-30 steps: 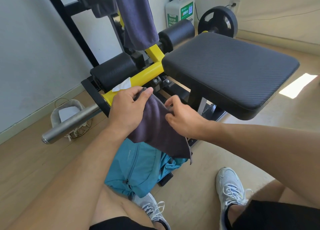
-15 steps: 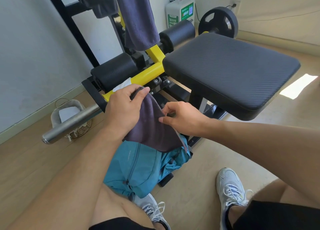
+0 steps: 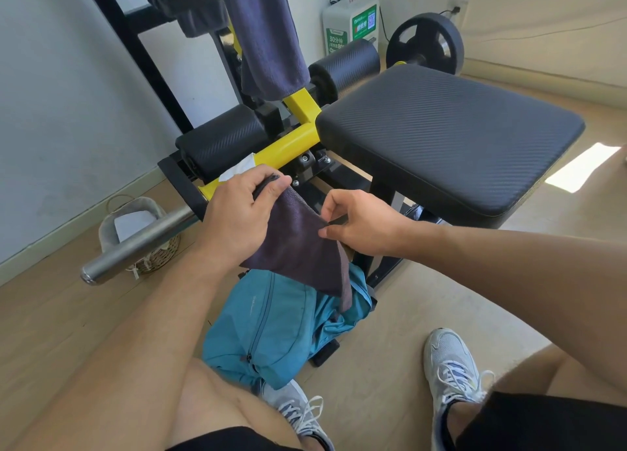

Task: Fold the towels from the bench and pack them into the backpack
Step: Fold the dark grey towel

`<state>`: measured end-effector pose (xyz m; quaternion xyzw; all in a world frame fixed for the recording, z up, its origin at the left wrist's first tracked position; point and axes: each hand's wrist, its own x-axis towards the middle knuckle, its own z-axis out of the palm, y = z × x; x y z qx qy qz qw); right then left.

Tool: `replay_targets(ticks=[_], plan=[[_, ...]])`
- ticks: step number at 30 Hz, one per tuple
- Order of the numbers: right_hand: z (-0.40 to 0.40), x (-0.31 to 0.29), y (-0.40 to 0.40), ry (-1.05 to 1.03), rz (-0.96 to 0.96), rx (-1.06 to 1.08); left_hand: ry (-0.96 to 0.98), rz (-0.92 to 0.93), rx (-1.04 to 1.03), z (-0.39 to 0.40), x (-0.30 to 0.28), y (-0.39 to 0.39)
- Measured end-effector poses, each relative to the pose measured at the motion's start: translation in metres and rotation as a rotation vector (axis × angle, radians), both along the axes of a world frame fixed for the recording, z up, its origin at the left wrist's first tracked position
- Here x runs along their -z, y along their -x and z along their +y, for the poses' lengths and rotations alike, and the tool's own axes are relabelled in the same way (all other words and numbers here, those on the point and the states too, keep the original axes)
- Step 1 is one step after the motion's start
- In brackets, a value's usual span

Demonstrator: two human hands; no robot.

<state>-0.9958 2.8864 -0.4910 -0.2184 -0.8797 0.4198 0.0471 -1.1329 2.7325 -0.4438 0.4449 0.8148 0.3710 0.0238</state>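
— Where is the towel sitting in the grip?

— I'm seeing the left hand (image 3: 237,220) clamping the top corner of the folded dark towel (image 3: 298,247) between thumb and curled fingers, so the cloth is hanging down and to the right of that hand. The right hand (image 3: 356,226) is pinching the towel's right edge with thumb and forefinger, partway down. The lower end is drooping over the open top of the teal backpack (image 3: 271,321), which is lying on the floor between the feet and the bench (image 3: 448,145).

— And what am I counting?

— I'm counting one towel in the hands and two more dark towels (image 3: 268,40) hanging over the bench's upright frame, well apart from the hands. One backpack. The bench pad itself is bearing nothing. I'm also seeing one weight plate (image 3: 425,42), one wicker basket (image 3: 135,233) by the wall, and two sneakers (image 3: 451,366).
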Motion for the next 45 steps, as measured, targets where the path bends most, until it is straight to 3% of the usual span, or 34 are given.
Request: replay_targets(ticks=[33, 45], plan=[[0.001, -0.001, 0.000, -0.055, 0.044, -0.029, -0.041, -0.016, -0.042, 0.000, 0.001, -0.002], [0.006, -0.004, 0.000, 0.037, 0.034, -0.023, -0.011, 0.012, -0.069, -0.001, 0.003, 0.003]])
